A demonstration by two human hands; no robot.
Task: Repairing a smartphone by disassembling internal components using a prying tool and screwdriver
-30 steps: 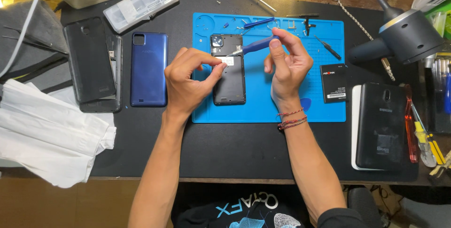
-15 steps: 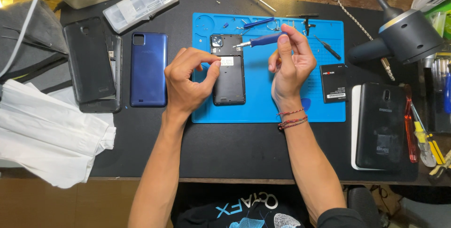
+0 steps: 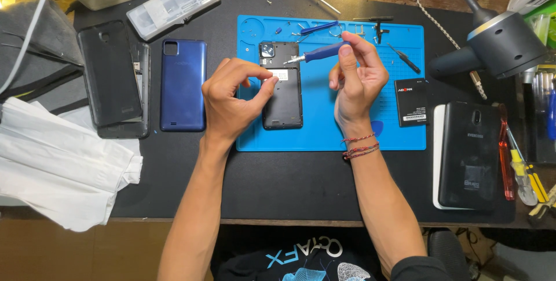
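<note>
The left hand [image 3: 231, 98] rests curled on the left edge of an opened black phone [image 3: 282, 87], thumb and forefinger drawn together at a small white label near the phone's upper middle, though whether they pinch anything is too small to tell. The right hand [image 3: 358, 81] is raised just right of the phone, its fingertips closed around the blue handle of a small screwdriver [image 3: 315, 54], whose metal tip points left toward the phone's top, near the camera module. The phone lies back-side up, its cover off, on a bright blue work mat [image 3: 330, 136] with shallow moulded compartments along its upper edge (a few tiny screws and a second blue tool sit there). On the mat's right part lies a flat black battery [image 3: 412, 102] with a red mark and a white label strip. Left of the mat, on the dark desk pad [image 3: 278, 182], a blue phone back cover [image 3: 183, 84] lies beside a black phone shell [image 3: 110, 75], and above them is a clear plastic case [image 3: 174, 4], set askew. Crumpled white cloth [image 3: 63, 165] spills over the left edge. To the right, a black phone [image 3: 469, 153] rests on a white slab, with a grey blower-shaped tool [image 3: 498, 46] above it and red and yellow hand tools [image 3: 518, 165] along the far right. The wooden table edge [image 3: 69, 252] shows at the bottom.
</note>
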